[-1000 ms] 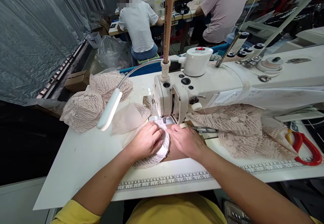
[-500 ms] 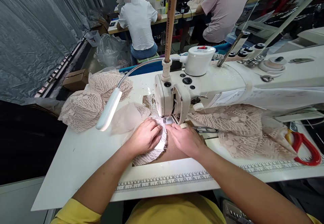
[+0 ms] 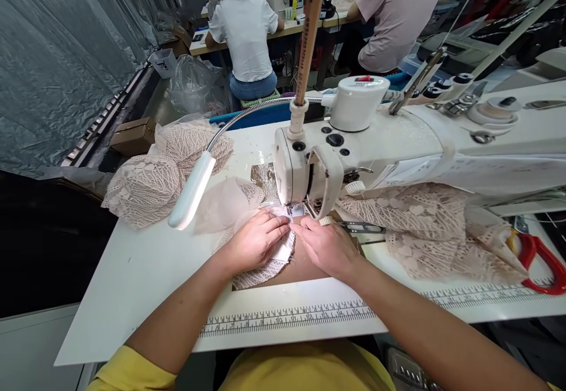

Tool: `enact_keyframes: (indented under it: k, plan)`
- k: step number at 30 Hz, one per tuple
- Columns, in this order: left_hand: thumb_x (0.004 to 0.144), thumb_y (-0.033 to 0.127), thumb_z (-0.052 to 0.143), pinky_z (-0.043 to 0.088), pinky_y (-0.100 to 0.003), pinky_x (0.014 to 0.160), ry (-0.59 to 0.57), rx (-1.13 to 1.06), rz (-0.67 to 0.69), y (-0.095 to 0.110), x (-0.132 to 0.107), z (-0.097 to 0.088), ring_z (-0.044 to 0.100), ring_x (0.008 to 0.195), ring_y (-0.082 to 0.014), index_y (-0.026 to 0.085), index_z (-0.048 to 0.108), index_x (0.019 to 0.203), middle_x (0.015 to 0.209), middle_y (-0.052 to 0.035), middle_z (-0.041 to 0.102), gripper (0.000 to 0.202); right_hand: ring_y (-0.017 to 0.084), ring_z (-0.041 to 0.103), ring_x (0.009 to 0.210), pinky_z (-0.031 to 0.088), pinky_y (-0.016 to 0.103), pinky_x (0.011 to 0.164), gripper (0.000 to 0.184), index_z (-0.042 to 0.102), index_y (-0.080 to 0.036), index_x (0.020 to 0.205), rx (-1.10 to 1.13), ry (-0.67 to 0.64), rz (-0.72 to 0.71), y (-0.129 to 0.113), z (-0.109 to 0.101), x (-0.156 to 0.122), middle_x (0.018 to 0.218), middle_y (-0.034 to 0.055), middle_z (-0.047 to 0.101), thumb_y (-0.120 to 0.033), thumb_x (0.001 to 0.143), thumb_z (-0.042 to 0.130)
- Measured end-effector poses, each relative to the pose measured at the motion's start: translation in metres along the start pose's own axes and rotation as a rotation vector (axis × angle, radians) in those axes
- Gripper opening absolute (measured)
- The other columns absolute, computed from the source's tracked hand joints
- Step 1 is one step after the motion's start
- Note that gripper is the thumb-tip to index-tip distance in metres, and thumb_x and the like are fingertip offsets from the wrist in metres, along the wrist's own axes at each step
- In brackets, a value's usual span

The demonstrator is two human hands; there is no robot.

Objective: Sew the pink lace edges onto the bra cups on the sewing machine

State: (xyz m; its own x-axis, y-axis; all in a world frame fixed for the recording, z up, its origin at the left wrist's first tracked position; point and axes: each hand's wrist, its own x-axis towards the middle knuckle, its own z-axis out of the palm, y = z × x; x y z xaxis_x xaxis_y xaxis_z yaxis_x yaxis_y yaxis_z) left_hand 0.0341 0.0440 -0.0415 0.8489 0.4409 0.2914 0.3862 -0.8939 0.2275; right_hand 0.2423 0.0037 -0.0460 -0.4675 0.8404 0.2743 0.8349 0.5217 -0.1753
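A sewing machine (image 3: 305, 164) stands on the white table, its needle area just beyond my fingertips. My left hand (image 3: 256, 239) presses on a lace bra cup (image 3: 260, 274) with a white lining, its fingers bent together over the fabric. Close by, my right hand (image 3: 327, 243) pinches the cup's edge near the presser foot, thumb and fingers together. The fingertips of both hands almost meet there. Sheer fabric (image 3: 227, 202) spreads out left of the needle. A pair of tweezers or similar metal tool (image 3: 362, 227) lies right of my right hand.
Lace cups (image 3: 144, 187) are piled at the left, more lace fabric (image 3: 424, 226) at the right beside red-handled scissors (image 3: 542, 264). A lamp (image 3: 192, 190) arches over the table. A ruler strip (image 3: 292, 314) runs along the front edge. Two people (image 3: 247, 37) sit beyond.
My left fingers have shifted forward and right, closer to my right fingertips at the cup's edge. The view has turned slightly, so the machine appears further right.
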Motion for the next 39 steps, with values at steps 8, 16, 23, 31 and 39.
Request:
enact_keyframes:
  k: [8,16,23,31,39]
  plan:
    - [0.091,0.014,0.043,0.046,-0.045,0.088,-0.042,0.051,-0.020,-0.004,0.004,0.001,0.054,0.102,-0.0265,0.009,0.053,0.125,0.122,-0.0175,0.061,0.035,0.018,0.053,0.074,0.033,0.029,0.060,0.034,0.067,-0.017,0.107,-0.028,-0.014,0.054,-0.003,0.000,0.005,0.092,0.0073,0.066,-0.006,0.082,0.046]
    - [0.090,0.011,0.043,0.046,-0.047,0.092,-0.031,0.078,0.001,-0.006,0.003,0.002,0.053,0.108,-0.0264,0.012,0.054,0.123,0.125,-0.0151,0.060,0.034,0.017,0.055,0.072,0.034,0.029,0.059,0.033,0.067,-0.019,0.107,-0.045,-0.017,0.078,-0.003,0.002,0.006,0.092,0.0072,0.065,-0.008,0.085,0.045]
    - [0.091,0.010,0.041,0.049,-0.046,0.092,0.011,0.055,0.012,-0.009,0.001,0.005,0.053,0.112,-0.0255,0.014,0.055,0.122,0.124,-0.0139,0.061,0.034,0.016,0.055,0.072,0.035,0.028,0.058,0.034,0.068,-0.019,0.107,-0.029,0.000,0.064,-0.002,0.002,0.005,0.091,0.0059,0.066,-0.007,0.085,0.045]
    - [0.091,0.013,0.044,0.048,-0.045,0.096,0.025,0.028,-0.027,-0.011,0.004,0.005,0.052,0.118,-0.0268,0.010,0.055,0.122,0.124,-0.0152,0.062,0.033,0.014,0.053,0.067,0.037,0.026,0.057,0.036,0.069,-0.020,0.110,0.028,-0.004,0.055,0.002,0.000,0.005,0.084,0.0036,0.066,-0.007,0.085,0.046]
    - [0.092,0.020,0.044,0.047,-0.046,0.094,0.005,0.043,-0.118,-0.013,0.004,0.003,0.054,0.114,-0.0280,0.014,0.054,0.127,0.128,-0.0141,0.060,0.037,0.015,0.056,0.069,0.038,0.026,0.057,0.038,0.066,-0.021,0.117,-0.025,-0.016,0.082,0.001,0.006,0.004,0.095,0.0046,0.069,-0.011,0.087,0.046]
